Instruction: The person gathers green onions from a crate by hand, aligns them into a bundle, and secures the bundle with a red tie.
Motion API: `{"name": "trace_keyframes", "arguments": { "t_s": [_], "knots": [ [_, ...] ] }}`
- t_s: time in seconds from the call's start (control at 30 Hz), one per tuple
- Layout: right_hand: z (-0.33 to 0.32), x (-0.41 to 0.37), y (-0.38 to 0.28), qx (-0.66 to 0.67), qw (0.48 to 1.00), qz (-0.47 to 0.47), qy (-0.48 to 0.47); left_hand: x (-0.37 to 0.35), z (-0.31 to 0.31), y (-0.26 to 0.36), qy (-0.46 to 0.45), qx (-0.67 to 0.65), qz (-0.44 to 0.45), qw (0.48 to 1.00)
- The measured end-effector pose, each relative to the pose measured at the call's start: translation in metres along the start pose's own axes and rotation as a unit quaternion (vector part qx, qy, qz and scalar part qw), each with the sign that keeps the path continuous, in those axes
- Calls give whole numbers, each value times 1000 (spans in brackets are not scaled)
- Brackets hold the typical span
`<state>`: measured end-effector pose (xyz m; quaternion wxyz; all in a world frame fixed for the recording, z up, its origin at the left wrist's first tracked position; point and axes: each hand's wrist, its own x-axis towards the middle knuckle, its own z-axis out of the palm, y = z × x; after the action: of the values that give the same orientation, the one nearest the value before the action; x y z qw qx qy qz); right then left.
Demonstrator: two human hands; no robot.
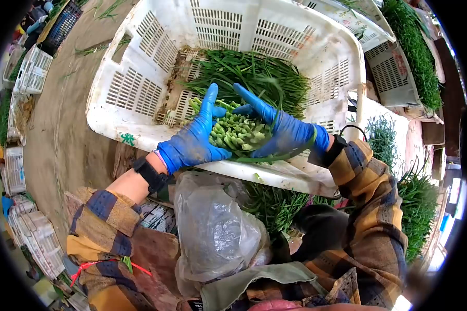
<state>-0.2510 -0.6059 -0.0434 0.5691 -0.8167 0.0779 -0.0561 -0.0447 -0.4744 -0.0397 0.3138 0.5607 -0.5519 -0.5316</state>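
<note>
A bunch of green chives [238,132], its pale cut stem ends facing me, sits between my hands at the near rim of a white plastic crate [316,173]. My left hand [189,142], in a blue glove, cups the bunch from the left. From the right, my right hand [285,127], also gloved in blue, presses against it. One digit of each hand points up over the bunch. A few long leaves trail beneath my right hand. Behind them, loose chives [249,72] lie on the crate floor.
A clear plastic bag [218,228] lies below the crate, with more greens [280,207] beside it. Crates of greens [412,52] stand at the right. More white crates [33,70] line the left, across a brown floor [72,129].
</note>
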Motion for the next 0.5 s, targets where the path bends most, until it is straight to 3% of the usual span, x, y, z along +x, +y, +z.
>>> {"name": "trace_keyframes", "arguments": {
  "t_s": [0.07, 0.1, 0.13, 0.2, 0.23, 0.33, 0.37, 0.47, 0.5],
  "knots": [
    [-6, 5, -7, -98, 994, 29, -26, 0, 0, 2, -4, -12, -2, 1000],
    [-5, 16, -1, -151, 987, -39, -44, 0, 0, 4, -7, -38, -6, 999],
    [-3, 17, -1, -199, 978, -48, -33, 0, 0, 5, -9, -65, -10, 998],
    [1, 18, -2, -290, 955, -66, -7, 0, 2, 5, 21, 20, 5, 1000],
    [2, 24, 5, -289, 939, -174, 60, 1, 3, 7, 35, 61, 12, 997],
    [10, 27, 14, -147, 988, -42, -1, 5, 10, 1, 90, 81, -10, 993],
    [10, 27, 15, -139, 989, -50, 9, 5, 9, -2, 95, 113, 6, 989],
    [7, 26, 15, -142, 988, 53, 23, 7, 6, -8, 105, 76, -32, 991],
    [2, 27, 18, -40, 999, 12, 16, 6, 6, -6, 109, -24, -52, 992]
  ]
}}
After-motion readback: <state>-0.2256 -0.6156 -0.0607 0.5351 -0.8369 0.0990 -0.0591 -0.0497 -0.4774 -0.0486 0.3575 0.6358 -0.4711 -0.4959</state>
